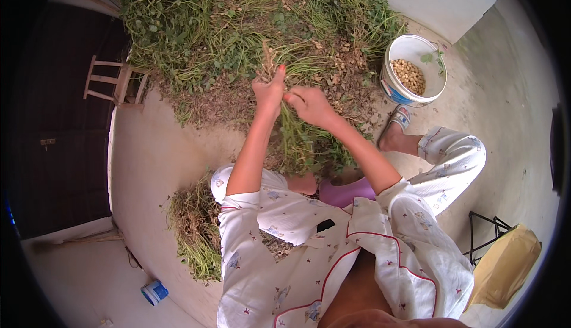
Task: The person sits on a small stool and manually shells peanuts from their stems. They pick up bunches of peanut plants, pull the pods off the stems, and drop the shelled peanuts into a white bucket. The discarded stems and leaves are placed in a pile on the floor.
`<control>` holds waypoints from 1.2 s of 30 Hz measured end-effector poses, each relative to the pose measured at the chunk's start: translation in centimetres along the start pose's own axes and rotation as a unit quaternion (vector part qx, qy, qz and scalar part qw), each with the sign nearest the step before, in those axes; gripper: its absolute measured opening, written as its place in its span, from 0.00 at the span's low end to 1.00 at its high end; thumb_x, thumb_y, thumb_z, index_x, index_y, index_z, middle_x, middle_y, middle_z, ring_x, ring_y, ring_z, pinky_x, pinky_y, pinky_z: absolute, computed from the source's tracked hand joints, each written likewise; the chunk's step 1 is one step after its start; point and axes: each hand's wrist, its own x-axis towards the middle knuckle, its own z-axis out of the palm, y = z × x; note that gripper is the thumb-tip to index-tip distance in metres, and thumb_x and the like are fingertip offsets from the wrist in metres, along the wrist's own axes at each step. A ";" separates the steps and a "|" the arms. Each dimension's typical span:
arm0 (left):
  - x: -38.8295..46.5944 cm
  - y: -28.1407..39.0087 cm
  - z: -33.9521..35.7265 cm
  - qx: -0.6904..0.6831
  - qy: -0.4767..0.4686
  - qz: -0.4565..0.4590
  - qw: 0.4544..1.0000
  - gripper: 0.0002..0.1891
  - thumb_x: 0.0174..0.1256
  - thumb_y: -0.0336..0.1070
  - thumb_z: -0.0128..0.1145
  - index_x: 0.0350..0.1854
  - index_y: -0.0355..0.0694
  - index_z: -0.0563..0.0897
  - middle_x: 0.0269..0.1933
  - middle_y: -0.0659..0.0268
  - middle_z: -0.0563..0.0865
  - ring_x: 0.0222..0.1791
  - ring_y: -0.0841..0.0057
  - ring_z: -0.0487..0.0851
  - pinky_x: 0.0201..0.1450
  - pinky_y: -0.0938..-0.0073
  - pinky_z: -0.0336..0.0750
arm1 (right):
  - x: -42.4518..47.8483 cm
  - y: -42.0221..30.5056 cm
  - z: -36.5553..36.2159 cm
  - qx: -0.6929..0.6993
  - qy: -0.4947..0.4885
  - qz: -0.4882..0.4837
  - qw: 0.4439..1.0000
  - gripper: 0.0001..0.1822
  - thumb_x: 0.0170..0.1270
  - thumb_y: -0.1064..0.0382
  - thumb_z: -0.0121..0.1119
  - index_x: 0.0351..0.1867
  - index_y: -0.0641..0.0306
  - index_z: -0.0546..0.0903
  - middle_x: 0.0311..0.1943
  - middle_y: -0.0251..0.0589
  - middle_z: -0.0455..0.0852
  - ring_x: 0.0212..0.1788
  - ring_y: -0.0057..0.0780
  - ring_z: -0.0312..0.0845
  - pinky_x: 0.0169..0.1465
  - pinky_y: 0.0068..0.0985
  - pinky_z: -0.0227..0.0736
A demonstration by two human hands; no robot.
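Note:
Before me, my left hand is closed around a bunch of peanut plants. Its thumb points up, and the roots stick out above the fist. The green stems and leaves hang down towards my legs. Close on the right, my right hand has its fingers bent around the stems just below the left fist. A large heap of pulled peanut plants covers the floor beyond both hands, with pods and dry leaf bits among the stems. On the right stands a white bucket, partly filled with loose peanuts.
A small wooden chair is by the dark door on the left. Another plant pile lies beside my leg. A purple seat or basin shows between my legs. A blue-and-white pail and a folding stool are behind.

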 end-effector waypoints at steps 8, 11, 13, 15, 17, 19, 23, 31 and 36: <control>3.8 0.1 -4.8 0.190 0.062 0.227 0.953 0.07 0.64 0.33 0.63 0.30 0.36 0.80 0.23 0.70 0.80 0.18 0.85 0.71 0.21 0.77 0.63 | -3.5 -1.8 -4.8 -0.142 0.073 -0.100 0.982 0.07 0.63 0.68 0.50 0.32 0.67 0.80 0.30 0.52 0.82 0.31 0.51 0.80 0.37 0.38 0.75; 2.9 4.9 -7.1 0.104 0.117 0.209 0.965 0.07 0.63 0.34 0.64 0.31 0.38 0.80 0.23 0.70 0.79 0.18 0.85 0.72 0.19 0.79 0.63 | -3.7 3.4 -13.1 -0.220 0.215 0.070 0.949 0.12 0.66 0.65 0.47 0.36 0.66 0.82 0.33 0.56 0.85 0.36 0.50 0.83 0.40 0.40 0.76; 2.5 7.3 -9.5 0.042 0.167 0.194 0.966 0.08 0.62 0.36 0.66 0.32 0.38 0.80 0.24 0.71 0.79 0.18 0.85 0.73 0.19 0.80 0.64 | -3.5 7.8 -20.1 -0.366 0.300 0.083 0.877 0.15 0.68 0.56 0.50 0.35 0.64 0.82 0.28 0.58 0.84 0.34 0.55 0.81 0.38 0.44 0.74; 2.6 8.7 -12.8 -0.018 0.245 0.177 0.953 0.10 0.61 0.38 0.67 0.33 0.38 0.80 0.26 0.70 0.80 0.19 0.85 0.74 0.19 0.81 0.66 | -3.2 10.2 -25.8 -0.399 0.295 0.125 0.859 0.18 0.68 0.50 0.51 0.36 0.63 0.82 0.28 0.58 0.83 0.34 0.56 0.81 0.38 0.43 0.74; 1.4 10.9 -15.7 -0.067 0.300 0.168 0.937 0.13 0.60 0.34 0.68 0.43 0.37 0.79 0.24 0.70 0.77 0.20 0.84 0.73 0.18 0.80 0.64 | -3.2 10.5 -27.8 -0.453 0.277 0.162 0.832 0.19 0.68 0.48 0.52 0.43 0.63 0.83 0.32 0.56 0.85 0.38 0.54 0.82 0.43 0.42 0.75; 0.7 11.8 -20.9 -0.095 0.280 0.224 0.929 0.10 0.62 0.33 0.66 0.41 0.38 0.79 0.23 0.71 0.75 0.19 0.84 0.69 0.19 0.79 0.63 | -3.3 10.9 -27.3 -0.705 0.313 -0.052 0.634 0.19 0.67 0.50 0.54 0.47 0.63 0.82 0.37 0.56 0.86 0.42 0.53 0.81 0.48 0.42 0.74; -1.1 12.5 -26.7 -0.162 0.271 0.233 0.920 0.04 0.66 0.30 0.60 0.38 0.38 0.78 0.21 0.73 0.71 0.18 0.84 0.62 0.22 0.77 0.60 | -3.5 13.4 -21.5 -0.407 0.186 0.047 0.893 0.17 0.67 0.53 0.55 0.48 0.61 0.82 0.38 0.54 0.86 0.41 0.52 0.82 0.47 0.39 0.74; -2.8 11.9 -29.7 -0.242 0.237 0.228 0.913 0.08 0.69 0.32 0.57 0.31 0.41 0.73 0.18 0.73 0.66 0.18 0.82 0.61 0.24 0.79 0.57 | -8.0 14.4 5.6 0.200 -0.211 0.486 0.825 0.21 0.75 0.57 0.45 0.46 0.76 0.80 0.42 0.53 0.86 0.46 0.36 0.85 0.47 0.33 0.84; -6.6 12.8 -28.3 -0.249 0.145 0.253 0.924 0.07 0.68 0.31 0.58 0.31 0.40 0.73 0.19 0.74 0.67 0.17 0.84 0.61 0.21 0.80 0.57 | -7.6 9.9 17.6 0.487 -0.063 0.621 0.610 0.30 0.73 0.47 0.48 0.62 0.72 0.68 0.54 0.55 0.79 0.54 0.42 0.77 0.57 0.42 0.76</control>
